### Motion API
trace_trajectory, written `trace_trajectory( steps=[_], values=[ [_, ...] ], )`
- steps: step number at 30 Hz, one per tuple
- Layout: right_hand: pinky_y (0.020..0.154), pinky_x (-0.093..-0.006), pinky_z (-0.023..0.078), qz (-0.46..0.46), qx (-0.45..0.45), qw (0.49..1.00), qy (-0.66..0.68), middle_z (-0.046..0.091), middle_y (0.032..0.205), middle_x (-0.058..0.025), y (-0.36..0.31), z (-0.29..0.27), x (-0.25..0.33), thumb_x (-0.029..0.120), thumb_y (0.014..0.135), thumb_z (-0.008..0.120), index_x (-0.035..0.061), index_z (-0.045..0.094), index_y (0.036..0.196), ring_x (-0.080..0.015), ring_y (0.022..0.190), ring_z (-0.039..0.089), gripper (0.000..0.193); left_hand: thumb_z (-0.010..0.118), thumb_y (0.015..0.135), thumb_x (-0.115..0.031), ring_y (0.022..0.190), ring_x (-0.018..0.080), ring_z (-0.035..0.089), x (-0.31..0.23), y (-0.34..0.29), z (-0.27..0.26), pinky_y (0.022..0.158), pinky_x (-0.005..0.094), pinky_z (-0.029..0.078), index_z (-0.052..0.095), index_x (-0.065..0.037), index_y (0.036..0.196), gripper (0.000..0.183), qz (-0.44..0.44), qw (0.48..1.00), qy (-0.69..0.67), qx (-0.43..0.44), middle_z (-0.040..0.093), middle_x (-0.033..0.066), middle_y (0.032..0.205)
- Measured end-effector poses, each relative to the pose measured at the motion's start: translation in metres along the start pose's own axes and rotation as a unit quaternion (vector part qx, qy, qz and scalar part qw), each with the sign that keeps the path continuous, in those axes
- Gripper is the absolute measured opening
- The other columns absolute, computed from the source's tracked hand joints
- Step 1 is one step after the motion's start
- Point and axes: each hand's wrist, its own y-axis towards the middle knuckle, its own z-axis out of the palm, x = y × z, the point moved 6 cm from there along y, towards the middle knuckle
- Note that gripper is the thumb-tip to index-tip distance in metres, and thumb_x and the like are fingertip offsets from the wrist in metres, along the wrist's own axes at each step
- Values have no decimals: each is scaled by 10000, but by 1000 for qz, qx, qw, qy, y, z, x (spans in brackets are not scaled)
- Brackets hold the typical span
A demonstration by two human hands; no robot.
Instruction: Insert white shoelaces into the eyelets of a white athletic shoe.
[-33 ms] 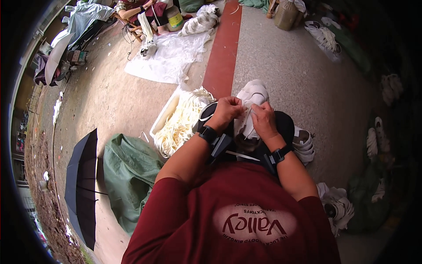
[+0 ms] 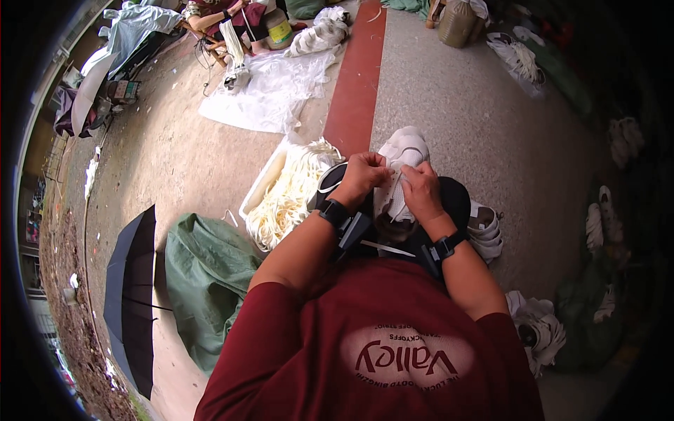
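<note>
A white sneaker (image 2: pixel 404 145) rests in my lap, its toe pointing away from me. At the left side of its upper, my left hand (image 2: pixel 364 175) is closed in a pinch, fingertips close to the eyelets. A white shoelace (image 2: pixel 323 186) loops out beside that hand over my dark-covered left knee; its pinched part is too small to see clearly. My right hand (image 2: pixel 421 188) grips the sneaker's right side, thumb and fingers pressed on the upper near the tongue. The fingers partly hide the lacing area.
Left of my knees, a white box (image 2: pixel 258 184) holds a heap of cream laces (image 2: pixel 291 193). Nearby are a green cloth (image 2: pixel 208 274) and an open black umbrella (image 2: pixel 133 295). More white shoes (image 2: pixel 484 228) lie at right. Another person (image 2: pixel 210 19) sits beyond plastic sheeting (image 2: pixel 260 95).
</note>
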Motion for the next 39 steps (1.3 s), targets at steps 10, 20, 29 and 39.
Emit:
trace_trajectory(
  steps=[10,20,29,39],
  values=[
    [704,-387,460,52,-5,997,61,519,792,-136,6,3,-12,53,658,683,77,625,943,-311,776,544,292,650,740,59,581,61,537,14,30,-5,544,206,447,575,-33,737,119,44,996,25,-73,603,13,673],
    [678,-386,450,45,-69,996,43,543,740,-137,10,12,-13,-8,686,595,52,636,857,-309,744,544,185,643,669,-208,641,360,608,-22,28,26,589,405,494,618,-54,655,157,183,804,555,-111,613,170,677],
    [659,-391,452,48,-68,995,61,559,733,-158,15,15,-26,-8,733,569,58,643,823,-322,725,553,134,667,705,-205,688,315,634,-11,21,18,629,364,499,649,-15,755,197,135,845,487,-175,634,188,734],
    [657,-413,399,-78,-41,995,-38,521,766,-132,10,3,11,77,747,546,27,593,849,-328,696,509,123,572,709,-153,841,302,538,-19,-6,55,751,373,459,598,-12,783,161,232,690,686,12,589,131,835]
  ],
)
